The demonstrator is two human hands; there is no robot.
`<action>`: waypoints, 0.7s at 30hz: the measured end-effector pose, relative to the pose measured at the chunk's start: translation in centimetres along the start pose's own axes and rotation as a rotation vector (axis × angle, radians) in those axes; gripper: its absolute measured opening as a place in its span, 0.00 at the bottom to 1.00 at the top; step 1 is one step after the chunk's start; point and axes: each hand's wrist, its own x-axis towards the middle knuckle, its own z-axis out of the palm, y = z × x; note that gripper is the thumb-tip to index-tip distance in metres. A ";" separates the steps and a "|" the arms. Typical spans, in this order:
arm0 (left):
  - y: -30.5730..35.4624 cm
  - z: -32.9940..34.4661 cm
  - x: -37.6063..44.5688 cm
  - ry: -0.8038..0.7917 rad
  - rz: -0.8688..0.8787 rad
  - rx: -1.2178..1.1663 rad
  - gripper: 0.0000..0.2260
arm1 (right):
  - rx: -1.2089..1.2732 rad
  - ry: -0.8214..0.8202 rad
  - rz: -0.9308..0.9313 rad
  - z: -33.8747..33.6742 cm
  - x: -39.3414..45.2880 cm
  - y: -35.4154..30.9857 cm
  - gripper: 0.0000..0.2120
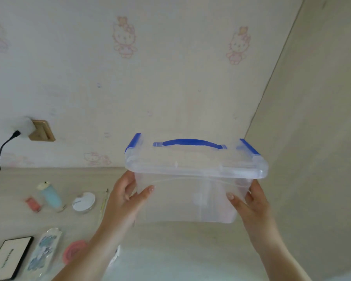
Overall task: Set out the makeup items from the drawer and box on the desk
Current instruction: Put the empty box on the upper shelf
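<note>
I hold the clear box [193,187] at centre frame, my left hand [128,197] and right hand [249,203] gripping its two sides, lid on; makeup items [83,202] lie lower left on the desk [180,240].

Clear plastic box [193,191] with blue handle and side latches was held lid-on above the desk [170,236], while laid-out items sat left – pale blue tube [50,196], white round compact [84,202], black-framed palette [11,257], pink round item [74,251].
</note>
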 end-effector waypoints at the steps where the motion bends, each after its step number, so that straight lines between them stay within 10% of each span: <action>1: 0.7 0.2 -0.4 0.008 0.026 -0.005 0.16 | 0.004 -0.015 -0.026 -0.2 -0.2 -0.6 0.25; 21: 15.2 8.5 -6.2 0.112 0.367 -0.097 0.19 | 0.092 -0.072 -0.433 -9.3 -2.0 -15.3 0.21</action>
